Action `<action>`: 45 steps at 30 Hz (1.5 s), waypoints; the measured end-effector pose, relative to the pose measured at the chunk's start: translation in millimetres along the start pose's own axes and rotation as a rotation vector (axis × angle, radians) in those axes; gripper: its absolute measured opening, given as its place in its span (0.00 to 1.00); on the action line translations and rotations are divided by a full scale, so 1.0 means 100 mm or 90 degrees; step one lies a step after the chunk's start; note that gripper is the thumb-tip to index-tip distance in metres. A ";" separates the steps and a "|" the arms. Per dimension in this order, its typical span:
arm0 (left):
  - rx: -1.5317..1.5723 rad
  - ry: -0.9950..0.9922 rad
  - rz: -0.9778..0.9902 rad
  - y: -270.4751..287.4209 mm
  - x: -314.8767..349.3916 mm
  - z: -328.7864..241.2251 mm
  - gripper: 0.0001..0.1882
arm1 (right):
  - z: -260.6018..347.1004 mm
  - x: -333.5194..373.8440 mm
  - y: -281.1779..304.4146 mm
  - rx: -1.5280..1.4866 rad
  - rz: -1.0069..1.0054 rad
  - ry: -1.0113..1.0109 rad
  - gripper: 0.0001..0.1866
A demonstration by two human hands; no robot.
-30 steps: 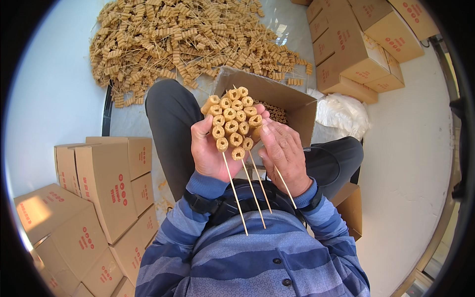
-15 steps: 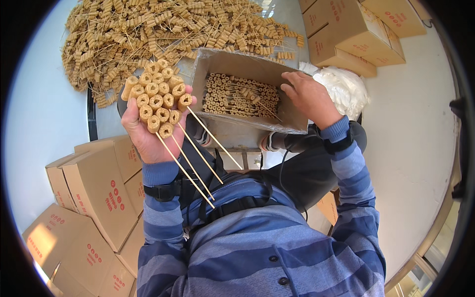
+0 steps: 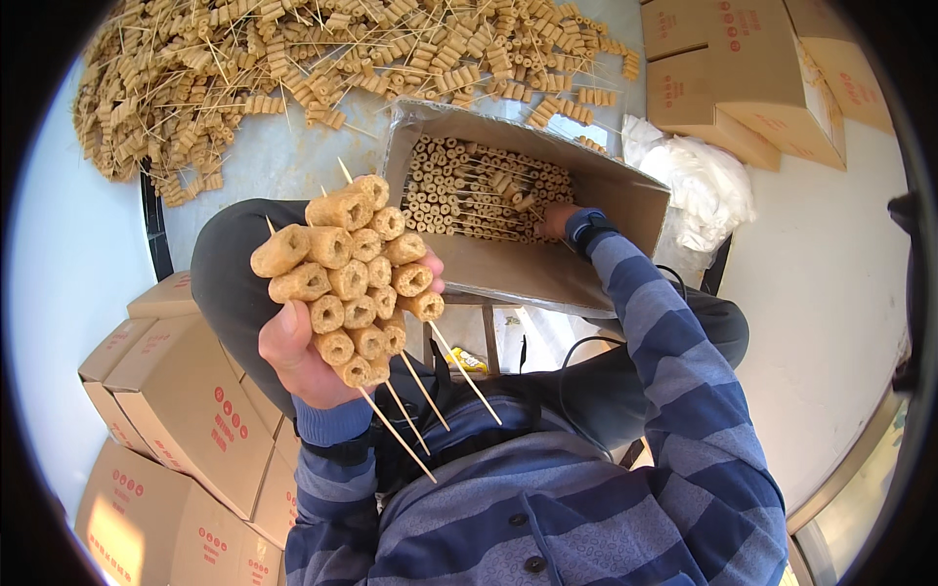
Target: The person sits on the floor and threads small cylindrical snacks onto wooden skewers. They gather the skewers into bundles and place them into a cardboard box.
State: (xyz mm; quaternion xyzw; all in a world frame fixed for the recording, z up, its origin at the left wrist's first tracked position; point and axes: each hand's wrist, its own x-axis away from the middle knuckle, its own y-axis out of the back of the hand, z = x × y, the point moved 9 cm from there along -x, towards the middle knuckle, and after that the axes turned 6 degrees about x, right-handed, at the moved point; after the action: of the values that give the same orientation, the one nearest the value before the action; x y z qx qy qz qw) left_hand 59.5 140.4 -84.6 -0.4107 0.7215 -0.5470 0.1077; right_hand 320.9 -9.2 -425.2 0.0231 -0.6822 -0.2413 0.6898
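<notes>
My left hand (image 3: 298, 356) grips a bundle of skewers (image 3: 350, 281) threaded with hollow, tan-brown tube-shaped pieces. Their open ends face up, and several thin sticks point down toward my lap. My right hand (image 3: 555, 223) is down inside an open cardboard box (image 3: 518, 264), its fingers drawn together at the stick end of a loose skewer (image 3: 510, 188). Fingertips there are partly hidden. Under that skewer, packed skewers (image 3: 440, 190) lie in rows, tube ends up.
A big heap of the same skewers (image 3: 293, 59) covers the surface beyond the box. Closed cartons stand at left (image 3: 186, 391) and far right (image 3: 752, 78). Crumpled white plastic (image 3: 689, 181) lies against the box's right side. A yellow packet (image 3: 467, 361) shows below it.
My right hand has gone from the box's right rim down into it, to the loose skewer. My left hand has brought its bundle nearer to me and slightly right.
</notes>
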 end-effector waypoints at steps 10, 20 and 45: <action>-0.043 -0.041 -0.061 0.02 -0.04 0.03 0.51 | 0.21 0.46 0.31 0.010 -0.093 0.168 0.15; -0.051 -0.084 0.027 -0.18 0.21 0.10 0.40 | 0.89 2.88 1.26 -0.442 -0.254 0.319 0.12; 0.066 -0.058 0.060 -0.36 0.52 0.22 0.44 | 1.57 3.88 0.83 -0.595 -0.047 0.487 0.14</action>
State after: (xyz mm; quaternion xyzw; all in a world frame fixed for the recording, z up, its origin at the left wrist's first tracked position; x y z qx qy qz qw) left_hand 56.6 85.3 -45.9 -0.3947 0.7048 -0.5587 0.1877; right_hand 178.3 -31.4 -23.4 -0.1735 -0.2062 -0.5134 0.8147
